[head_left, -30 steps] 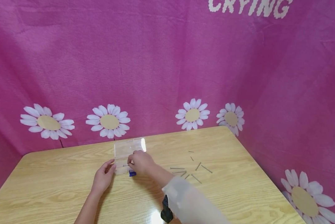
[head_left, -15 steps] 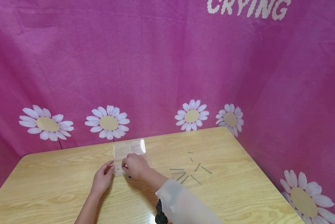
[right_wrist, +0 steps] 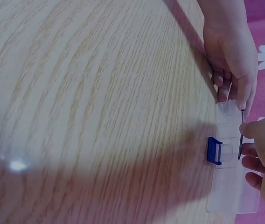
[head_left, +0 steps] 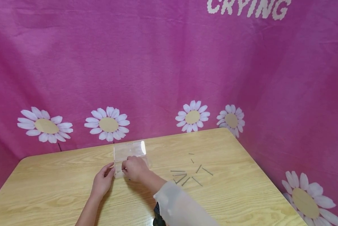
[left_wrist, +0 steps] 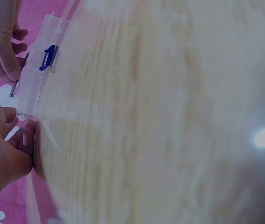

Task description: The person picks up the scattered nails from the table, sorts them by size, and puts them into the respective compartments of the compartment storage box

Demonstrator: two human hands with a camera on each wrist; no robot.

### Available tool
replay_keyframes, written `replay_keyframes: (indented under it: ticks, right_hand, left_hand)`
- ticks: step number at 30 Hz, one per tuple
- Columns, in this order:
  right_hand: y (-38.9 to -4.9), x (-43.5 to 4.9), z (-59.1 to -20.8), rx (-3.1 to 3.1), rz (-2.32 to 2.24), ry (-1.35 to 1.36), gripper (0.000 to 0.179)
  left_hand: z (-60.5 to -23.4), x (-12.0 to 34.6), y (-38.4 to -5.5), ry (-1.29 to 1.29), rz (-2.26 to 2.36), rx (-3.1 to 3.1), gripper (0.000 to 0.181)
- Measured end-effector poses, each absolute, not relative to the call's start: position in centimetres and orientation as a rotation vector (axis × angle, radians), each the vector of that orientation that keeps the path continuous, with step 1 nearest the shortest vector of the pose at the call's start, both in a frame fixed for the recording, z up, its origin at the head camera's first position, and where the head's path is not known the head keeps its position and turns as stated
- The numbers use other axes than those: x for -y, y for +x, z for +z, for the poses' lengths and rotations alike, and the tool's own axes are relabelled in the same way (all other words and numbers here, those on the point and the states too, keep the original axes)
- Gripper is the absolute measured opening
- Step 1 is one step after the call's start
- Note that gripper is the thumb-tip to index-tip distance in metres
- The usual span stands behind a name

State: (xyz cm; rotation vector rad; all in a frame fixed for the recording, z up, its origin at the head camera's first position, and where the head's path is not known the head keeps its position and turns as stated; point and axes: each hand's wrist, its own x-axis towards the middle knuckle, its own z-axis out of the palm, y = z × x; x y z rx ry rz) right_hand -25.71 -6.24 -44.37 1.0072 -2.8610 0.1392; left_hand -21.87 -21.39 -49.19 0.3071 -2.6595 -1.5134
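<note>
Against the clear plastic box [right_wrist: 228, 186] rest relaxed left fingers [left_wrist: 28, 135]; right fingers [right_wrist: 253, 163] pinch a slim nail [right_wrist: 241, 140].

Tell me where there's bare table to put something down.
Two wide bare patches of table: left of the left hand, and from the loose nails to the right edge. A narrower one lies between box and nails. It's crowded at the box, where the right hand holds a nail, and among the loose nails.
</note>
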Motion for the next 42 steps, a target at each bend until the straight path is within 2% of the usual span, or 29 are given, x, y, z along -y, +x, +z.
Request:
replay_keyframes:
  ticks: [19,42]
  right_hand:
    - [-25.9,6.5,-45.6,2.862,0.124,0.977,0.011]
    - [-25.3,6.9,-44.7,2.882,0.084,0.923,0.015]
  left_hand:
    - [-49.4,21.4,-21.9,0.302,-1.493,2.651,0.040]
    - [-49.3,21.5,-21.8,0.305,-1.546,2.657,0.041]
